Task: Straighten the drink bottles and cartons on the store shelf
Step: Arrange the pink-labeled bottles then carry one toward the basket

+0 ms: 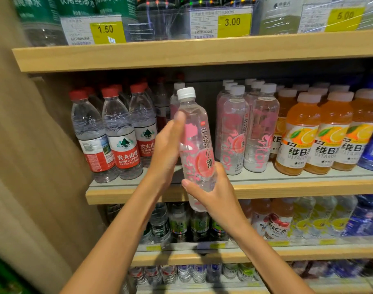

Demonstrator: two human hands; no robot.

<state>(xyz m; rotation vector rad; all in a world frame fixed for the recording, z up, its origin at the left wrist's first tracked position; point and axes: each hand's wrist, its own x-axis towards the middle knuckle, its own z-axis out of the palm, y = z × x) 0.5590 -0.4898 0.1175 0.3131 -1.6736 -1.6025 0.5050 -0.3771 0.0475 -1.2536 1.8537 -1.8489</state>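
A clear bottle with a pink label and white cap [197,143] is held upright in front of the middle shelf [287,188], off the shelf board. My left hand [166,145] wraps its left side near the upper half. My right hand [213,187] grips its lower part from the right. A gap in the row lies behind it, between the red-capped water bottles [119,134] and more pink-label bottles [244,128].
Orange vitamin drinks [321,134] and blue bottles [372,145] fill the right of the middle shelf. The shelf above [181,54] carries price tags 1.50, 3.00, 5.00. Lower shelves [287,251] hold several more bottles. A wooden side panel [33,145] stands at left.
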